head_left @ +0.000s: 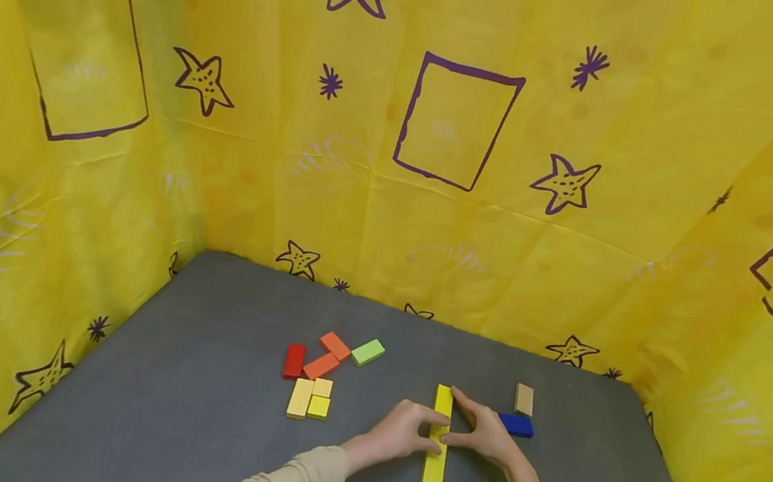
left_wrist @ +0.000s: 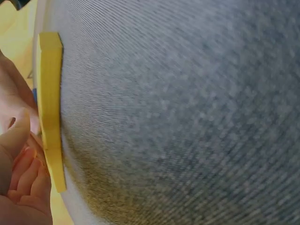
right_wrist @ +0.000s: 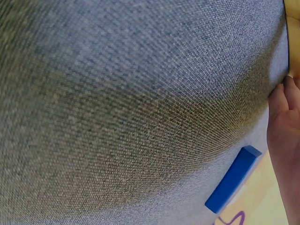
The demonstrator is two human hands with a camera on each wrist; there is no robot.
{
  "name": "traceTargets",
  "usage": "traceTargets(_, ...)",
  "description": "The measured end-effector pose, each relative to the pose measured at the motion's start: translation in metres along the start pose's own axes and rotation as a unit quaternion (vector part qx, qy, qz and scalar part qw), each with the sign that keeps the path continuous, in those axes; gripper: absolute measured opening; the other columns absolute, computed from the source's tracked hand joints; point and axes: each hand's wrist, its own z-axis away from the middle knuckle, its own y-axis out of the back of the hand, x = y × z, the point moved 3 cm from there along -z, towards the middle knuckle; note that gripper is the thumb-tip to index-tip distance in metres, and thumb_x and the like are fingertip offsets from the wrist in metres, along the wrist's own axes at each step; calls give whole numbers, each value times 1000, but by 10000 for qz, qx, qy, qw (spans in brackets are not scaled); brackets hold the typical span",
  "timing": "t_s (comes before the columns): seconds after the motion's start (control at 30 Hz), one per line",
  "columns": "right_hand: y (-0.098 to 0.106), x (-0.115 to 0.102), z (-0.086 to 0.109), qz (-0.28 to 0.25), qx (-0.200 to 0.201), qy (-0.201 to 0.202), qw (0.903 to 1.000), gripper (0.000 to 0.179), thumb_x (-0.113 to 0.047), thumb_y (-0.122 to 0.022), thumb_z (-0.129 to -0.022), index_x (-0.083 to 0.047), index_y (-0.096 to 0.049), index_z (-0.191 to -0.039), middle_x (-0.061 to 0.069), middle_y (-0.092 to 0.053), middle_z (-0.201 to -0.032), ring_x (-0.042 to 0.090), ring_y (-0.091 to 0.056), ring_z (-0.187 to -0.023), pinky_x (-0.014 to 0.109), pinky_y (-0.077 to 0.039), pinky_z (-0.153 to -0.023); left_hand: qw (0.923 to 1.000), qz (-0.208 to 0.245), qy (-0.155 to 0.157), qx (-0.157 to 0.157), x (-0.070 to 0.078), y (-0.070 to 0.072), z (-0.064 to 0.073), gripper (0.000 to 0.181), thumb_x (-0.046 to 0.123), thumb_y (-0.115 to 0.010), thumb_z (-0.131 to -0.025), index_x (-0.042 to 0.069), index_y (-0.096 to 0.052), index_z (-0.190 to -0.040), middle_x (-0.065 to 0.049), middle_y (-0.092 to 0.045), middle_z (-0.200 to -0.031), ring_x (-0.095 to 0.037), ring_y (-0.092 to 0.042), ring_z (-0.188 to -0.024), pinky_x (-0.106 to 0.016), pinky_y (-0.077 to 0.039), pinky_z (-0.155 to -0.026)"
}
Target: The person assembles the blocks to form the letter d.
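Two long yellow blocks form a straight row on the dark table: a near one (head_left: 432, 478) and a far one (head_left: 444, 399), end to end. My left hand (head_left: 400, 430) comes from the left, its thumb and forefinger apart and reaching over the row around its middle. From the other side my right hand (head_left: 483, 435) touches the far block, forefinger by its far end and thumb lower along its right side. The left wrist view shows the left fingers (left_wrist: 29, 180) loosely bent beside the yellow row (left_wrist: 50, 98). In the right wrist view, the right fingers (right_wrist: 287, 101) meet a yellow block's side (right_wrist: 295, 47).
Right of the hands lie a blue block (head_left: 517, 425) and a tan block (head_left: 524, 399). On the left is a loose group with a red block (head_left: 294, 361), orange blocks (head_left: 321, 365), a green block (head_left: 368, 352) and several pale and yellow blocks (head_left: 300, 398). Yellow cloth (head_left: 361, 212) hangs behind the table.
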Motion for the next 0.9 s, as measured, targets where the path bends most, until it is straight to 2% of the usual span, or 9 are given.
traceTargets(0.2,-2,2,0,146,-6,-43,9999,90,-29,-77,-78,6,-29,-145,26,-30,-150,43,-28,-137,52,-33,-104,9997,-105,-93,-178,-4,-6,0,39,18,-79,-75,9,-71,-112,2,-71,-111,-6,-65,-101,-14,-49,-83)
traceTargets(0.4,0,2,-1,112,10,-104,9999,92,-30,-78,-77,5,-28,-146,24,-29,-151,41,-27,-138,52,-32,-105,9991,-368,-151,-113,0,-2,-3,37,18,-80,-73,10,-73,-109,3,-73,-106,-5,-66,-96,-12,-48,-79)
traceTargets(0.63,0,2,-1,-130,-55,-143,9998,92,-29,-78,-77,2,-27,-147,22,-28,-152,39,-26,-140,50,-30,-106,9995,-171,180,-175,-2,1,-6,40,20,-82,-71,12,-73,-109,4,-72,-105,-5,-66,-96,-14,-48,-79)
traceTargets(0.9,0,2,1,-8,54,-173,9998,91,-30,-77,-77,3,-28,-146,22,-30,-151,40,-29,-138,52,-32,-105,9985,-99,477,-259,-6,-2,-9,41,22,-84,-69,15,-73,-108,7,-73,-104,-3,-65,-96,-15,-48,-80)
